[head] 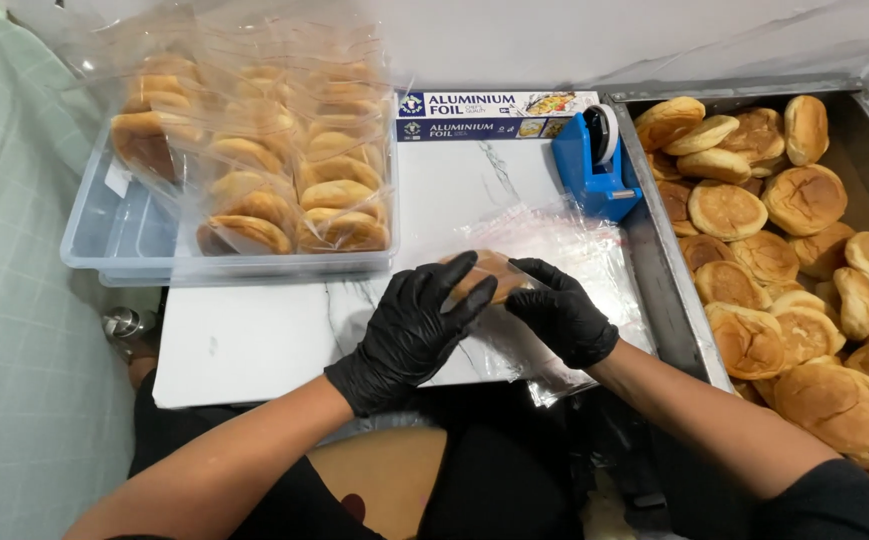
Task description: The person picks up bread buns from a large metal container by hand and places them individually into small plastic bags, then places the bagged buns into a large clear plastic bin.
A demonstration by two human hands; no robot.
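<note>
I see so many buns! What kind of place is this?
Probably a small bakery or food stall's packing spot. A metal tray is heaped with buns, a clear tub holds bagged buns, and gloved hands slip a bun into a plastic bag beside a tape dispenser.

Bare white board (254,340) lay open left of the left hand (409,335). Behind stood a clear bin (119,240) of bagged buns, a foil box (494,115) and a blue tape dispenser (599,165). A metal tray (669,280) of loose buns walled the right.
</note>
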